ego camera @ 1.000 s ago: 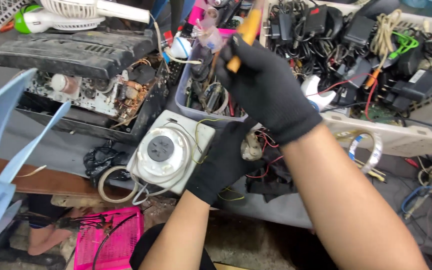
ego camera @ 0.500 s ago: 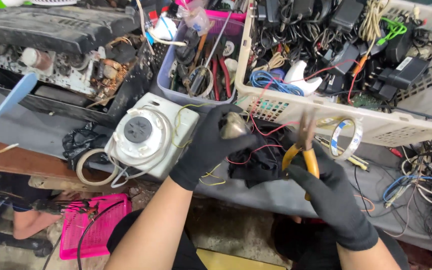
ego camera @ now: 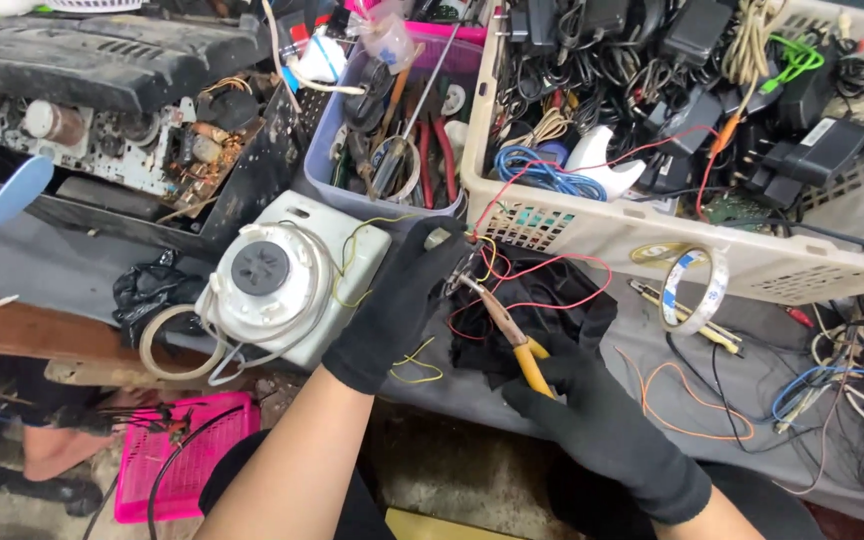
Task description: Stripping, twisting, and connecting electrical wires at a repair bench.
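Both hands wear black gloves. My left hand (ego camera: 397, 305) pinches a small metal part (ego camera: 439, 240) with red and yellow wires running from it, just right of a white round motor housing (ego camera: 277, 280). My right hand (ego camera: 592, 410) grips yellow-handled pliers (ego camera: 507, 330), whose jaws point up-left and touch the small part at my left fingertips. A black cloth (ego camera: 542, 300) lies under the wires between the hands.
A beige basket (ego camera: 572, 225) of black adapters and cables stands at the back right. A grey tub (ego camera: 327, 165) of hand tools sits behind the motor. An open black chassis (ego camera: 102, 140) lies at left. A tape roll (ego camera: 697, 290), loose wires and a pink crate (ego camera: 152, 465) are nearby.
My right hand came down from the tool tub with the pliers and now brings their jaws to the part in my left hand. The left hand stayed beside the motor.
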